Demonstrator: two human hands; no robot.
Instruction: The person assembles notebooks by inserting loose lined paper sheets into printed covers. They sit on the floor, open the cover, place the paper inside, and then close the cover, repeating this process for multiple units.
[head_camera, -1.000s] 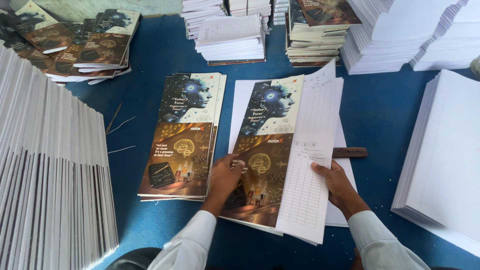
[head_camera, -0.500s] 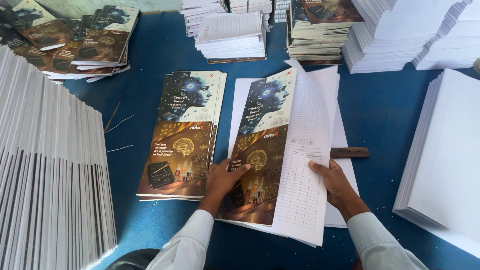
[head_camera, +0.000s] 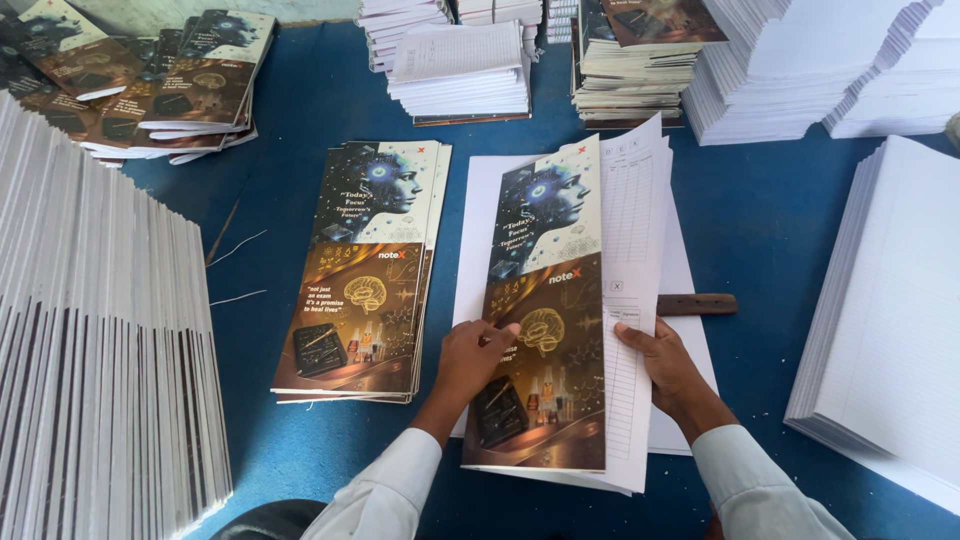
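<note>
Folded further over since a moment ago, printed cover (head_camera: 545, 330) now tilted up off the white sheets (head_camera: 640, 300). Left hand (head_camera: 475, 355) flat, fingers spread, pressing the cover's lower edge. Right hand (head_camera: 670, 370) loosely open, fingertips pinning the ruled page. Beside them on blue table (head_camera: 780, 230), stack of covers (head_camera: 365, 280).
</note>
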